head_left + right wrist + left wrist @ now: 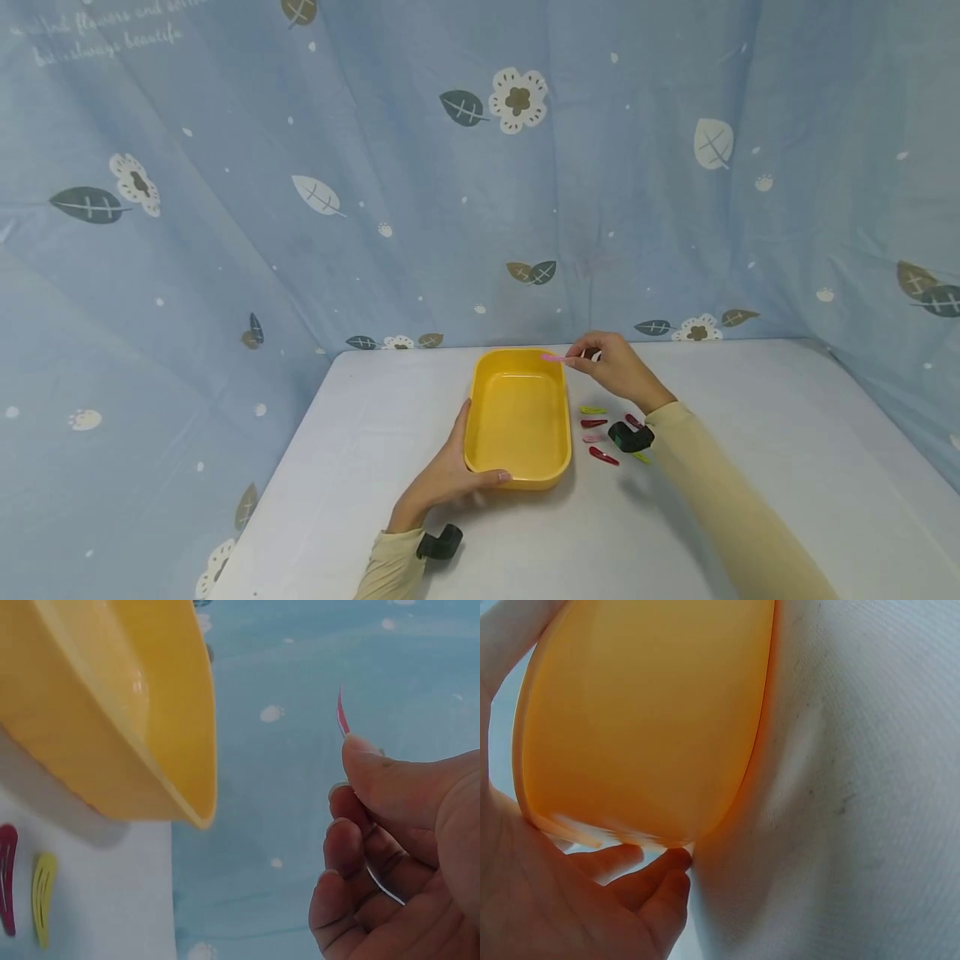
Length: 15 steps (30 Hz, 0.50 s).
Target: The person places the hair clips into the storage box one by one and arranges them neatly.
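A yellow plastic basin (517,421) stands on the white table, its inside bare in the head view. My left hand (447,473) grips its near left corner, the thumb over the near rim and the fingers along the left wall; the left wrist view shows the fingertips (676,859) against the wall. Between thumb and forefinger, my right hand (617,367) pinches a pink snap hair clip (552,357), held over the basin's far right corner in the head view. Only a thin end of this clip shows in the right wrist view.
Several snap hair clips lie right of the basin, among them a yellow-green clip (593,410), a dark red clip (604,457) and a pink clip (592,439). The right forearm partly covers this group. A blue patterned curtain (420,208) hangs behind the table (750,433).
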Each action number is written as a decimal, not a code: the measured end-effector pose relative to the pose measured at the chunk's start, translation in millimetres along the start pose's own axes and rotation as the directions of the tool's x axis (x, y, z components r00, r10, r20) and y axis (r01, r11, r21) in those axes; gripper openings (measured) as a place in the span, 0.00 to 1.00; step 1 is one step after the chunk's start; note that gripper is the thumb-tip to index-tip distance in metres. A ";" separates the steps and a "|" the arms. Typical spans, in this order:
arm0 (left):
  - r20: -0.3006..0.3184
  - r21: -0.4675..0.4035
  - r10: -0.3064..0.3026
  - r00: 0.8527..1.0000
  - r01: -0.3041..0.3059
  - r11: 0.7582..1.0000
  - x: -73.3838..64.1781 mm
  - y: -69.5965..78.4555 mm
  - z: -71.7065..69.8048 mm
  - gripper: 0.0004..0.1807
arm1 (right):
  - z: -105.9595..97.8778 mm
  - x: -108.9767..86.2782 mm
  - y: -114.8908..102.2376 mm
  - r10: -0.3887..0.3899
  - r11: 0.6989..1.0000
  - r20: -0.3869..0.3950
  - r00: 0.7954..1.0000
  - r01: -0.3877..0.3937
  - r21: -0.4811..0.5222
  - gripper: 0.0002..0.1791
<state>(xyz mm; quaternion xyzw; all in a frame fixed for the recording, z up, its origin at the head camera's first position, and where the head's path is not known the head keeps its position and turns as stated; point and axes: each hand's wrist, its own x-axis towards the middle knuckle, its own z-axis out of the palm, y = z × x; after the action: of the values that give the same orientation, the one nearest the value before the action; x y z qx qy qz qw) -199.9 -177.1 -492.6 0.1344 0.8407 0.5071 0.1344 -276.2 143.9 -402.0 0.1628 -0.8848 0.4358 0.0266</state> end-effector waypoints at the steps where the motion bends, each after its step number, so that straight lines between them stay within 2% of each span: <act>1: 0.000 -0.001 0.000 1.000 0.000 1.000 -0.1 0.2 0.0 0.77 | 1.9 2.0 0.0 -0.005 1.000 0.000 1.000 0.005 0.006 0.04; 5: -0.003 -0.003 0.001 1.000 -0.001 1.000 -0.2 1.0 -0.3 0.76 | 9.9 8.8 -0.9 -0.015 1.000 0.007 1.000 0.015 0.027 0.05; 15: 0.002 -0.013 0.011 1.000 -0.011 1.000 1.3 -3.4 0.0 0.75 | 31.9 21.0 -4.9 0.026 0.997 0.013 1.000 -0.026 0.069 0.04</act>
<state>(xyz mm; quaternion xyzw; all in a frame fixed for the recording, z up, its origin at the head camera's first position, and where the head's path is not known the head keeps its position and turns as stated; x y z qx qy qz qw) -201.4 -178.2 -495.7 0.1384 0.8365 0.5131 0.1333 -291.5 110.6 -414.0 0.1548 -0.8713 0.4656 0.0098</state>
